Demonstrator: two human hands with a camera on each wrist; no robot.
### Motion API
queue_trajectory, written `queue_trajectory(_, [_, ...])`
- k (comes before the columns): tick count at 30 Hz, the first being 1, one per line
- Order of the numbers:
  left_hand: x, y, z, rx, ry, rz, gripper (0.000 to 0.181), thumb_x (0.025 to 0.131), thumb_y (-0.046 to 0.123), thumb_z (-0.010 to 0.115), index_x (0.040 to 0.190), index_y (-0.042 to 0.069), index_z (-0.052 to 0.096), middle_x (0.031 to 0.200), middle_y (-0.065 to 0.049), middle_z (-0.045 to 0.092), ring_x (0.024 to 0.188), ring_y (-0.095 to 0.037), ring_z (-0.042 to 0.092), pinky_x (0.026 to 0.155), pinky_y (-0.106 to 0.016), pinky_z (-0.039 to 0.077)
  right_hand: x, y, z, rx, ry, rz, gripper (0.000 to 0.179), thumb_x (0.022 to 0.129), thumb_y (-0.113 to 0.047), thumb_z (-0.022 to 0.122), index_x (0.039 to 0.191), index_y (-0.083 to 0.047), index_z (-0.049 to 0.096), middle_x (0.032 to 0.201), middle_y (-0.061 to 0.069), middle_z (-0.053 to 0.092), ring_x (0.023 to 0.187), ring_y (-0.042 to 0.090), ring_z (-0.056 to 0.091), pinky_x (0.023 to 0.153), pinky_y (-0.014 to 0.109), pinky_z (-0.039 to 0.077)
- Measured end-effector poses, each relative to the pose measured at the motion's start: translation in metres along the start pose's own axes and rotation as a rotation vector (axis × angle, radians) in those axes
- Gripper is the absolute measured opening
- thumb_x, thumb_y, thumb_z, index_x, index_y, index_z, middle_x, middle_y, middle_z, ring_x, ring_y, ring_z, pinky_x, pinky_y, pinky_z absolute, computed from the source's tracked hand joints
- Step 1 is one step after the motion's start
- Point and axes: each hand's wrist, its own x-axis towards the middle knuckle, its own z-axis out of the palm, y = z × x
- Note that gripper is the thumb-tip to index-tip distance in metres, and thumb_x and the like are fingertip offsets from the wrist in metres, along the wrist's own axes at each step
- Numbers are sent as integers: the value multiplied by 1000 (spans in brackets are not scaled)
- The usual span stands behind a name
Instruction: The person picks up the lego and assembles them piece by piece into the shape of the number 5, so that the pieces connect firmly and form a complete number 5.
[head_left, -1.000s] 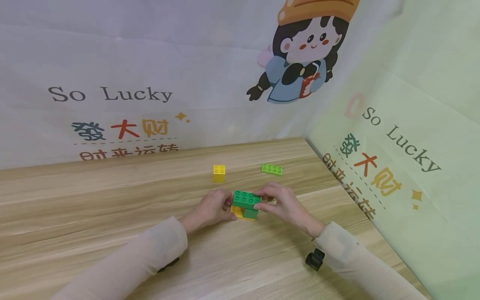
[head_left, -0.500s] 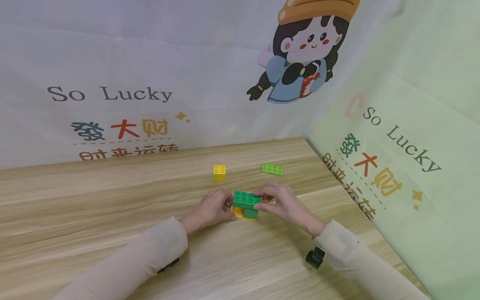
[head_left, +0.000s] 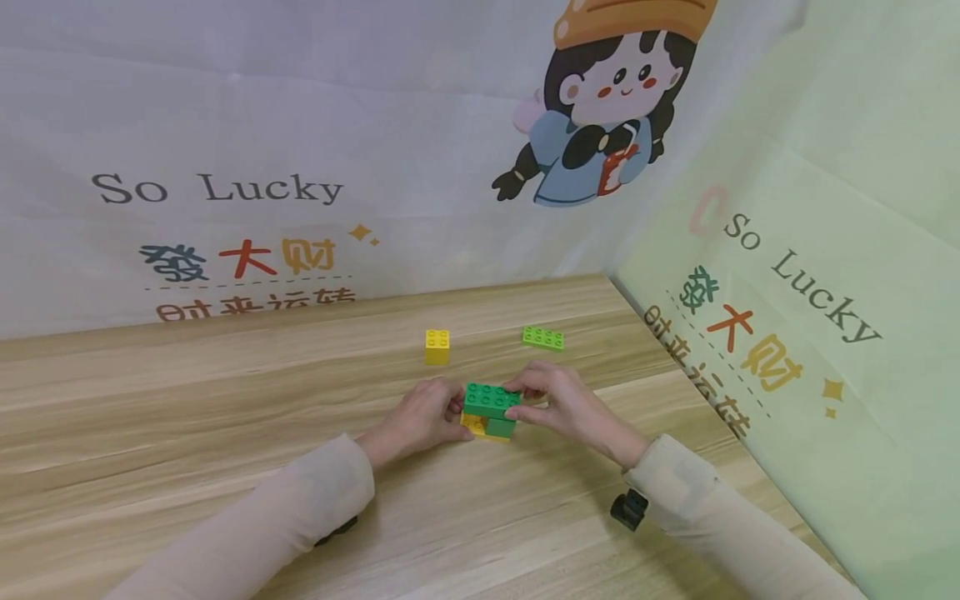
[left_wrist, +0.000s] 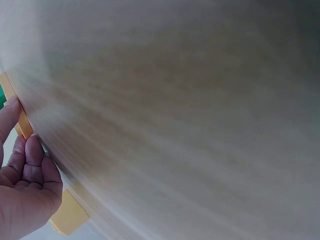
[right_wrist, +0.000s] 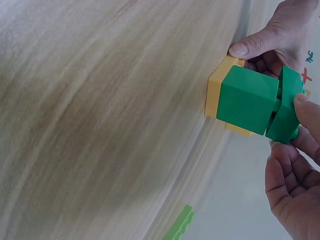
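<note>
A small stack of toy building bricks stands between the two hands. Its bottom is a yellow-orange plate (right_wrist: 214, 92), with a green block (right_wrist: 247, 100) on one end of it. My left hand (head_left: 423, 412) pinches the plate's left end between thumb and fingers. With thumb and fingertips my right hand (head_left: 558, 406) pinches a green eight-stud brick (head_left: 489, 409) over the block. In the right wrist view this brick tilts against the block, a narrow gap with studs showing between them. One end of it overhangs the plate's bare studs.
Behind the stack, a yellow four-stud brick (head_left: 438, 355) stands on the wooden table (head_left: 225, 400). A flat light green eight-stud plate (head_left: 543, 337) lies farther right. Printed white cloth (head_left: 420, 150) hangs along the table's back and right edges.
</note>
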Motion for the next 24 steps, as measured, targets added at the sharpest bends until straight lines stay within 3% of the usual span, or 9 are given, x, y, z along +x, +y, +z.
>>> queue_trajectory(24, [-1,-2,1,-3,13,30,29,68,14,84,87,4,63,82,-2,59,73,-12,52,69,-25,45,-1,1,2,-18,-5,-41,22,78,-9,74,96,2,67,91,10,63,83,22,62,72,27,54])
